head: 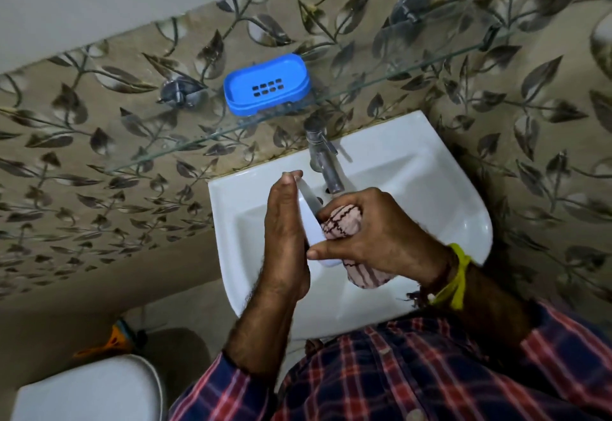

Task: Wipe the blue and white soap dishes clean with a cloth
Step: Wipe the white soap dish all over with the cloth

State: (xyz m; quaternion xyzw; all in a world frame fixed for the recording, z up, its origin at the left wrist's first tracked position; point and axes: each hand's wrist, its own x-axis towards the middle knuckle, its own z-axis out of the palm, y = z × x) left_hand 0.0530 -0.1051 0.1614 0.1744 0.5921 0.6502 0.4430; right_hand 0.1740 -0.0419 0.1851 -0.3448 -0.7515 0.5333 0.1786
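Right hand [371, 235] is curled round a bunched pink cloth [341, 222] with dark wavy lines and presses it against the white soap dish [309, 218], its thumb lying across the dish's lower end. Left hand [284, 232] stands edge-on with straight fingers laid flat against the back of that dish, fingertips hooked slightly over its far end, so the dish is held on its side between the two hands above the basin of the white sink [414, 169]. More of the cloth hangs out below the right palm. Yellow and dark threads circle the right wrist, and both arms come out of checked red and blue sleeves. A steel tap [326, 162] rises just beyond the hands. Further up, the blue soap dish [266, 84] sits upright on a glass shelf [331, 92] fixed to the leaf-patterned wall tiles, well apart from the hands. A white toilet lid [89, 391] shows at the lower left.
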